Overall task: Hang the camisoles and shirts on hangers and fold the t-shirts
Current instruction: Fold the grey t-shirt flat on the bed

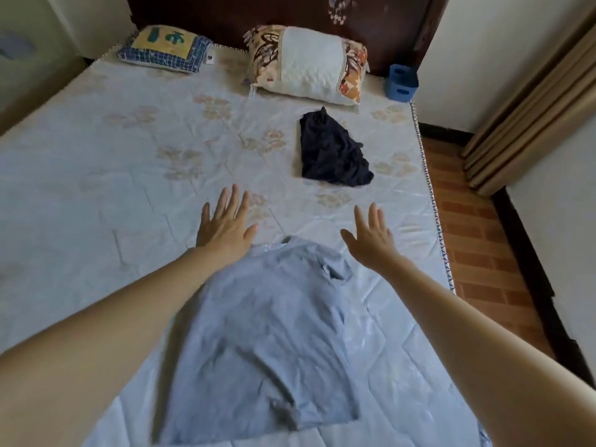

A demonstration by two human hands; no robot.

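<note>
Head view: grey t-shirt (267, 327) lies spread near the bed's (96, 188) foot edge, toward its right side. Our left hand (224, 222) and right hand (371, 235) hover past its collar, fingers straight and spread, holding nothing. We'd smooth the rumpled right shoulder before folding. Dark garment (332, 151) lies nearer the floral pillow (309, 64); brick floor (477, 240) right.

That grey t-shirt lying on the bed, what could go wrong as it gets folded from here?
1. The grey t-shirt lies wrinkled, with one sleeve bunched, so a fold may come out crooked.
2. Both open hands, left and right, are beyond its collar, holding nothing, so smoothing may shift it on the bed sheet.
</note>
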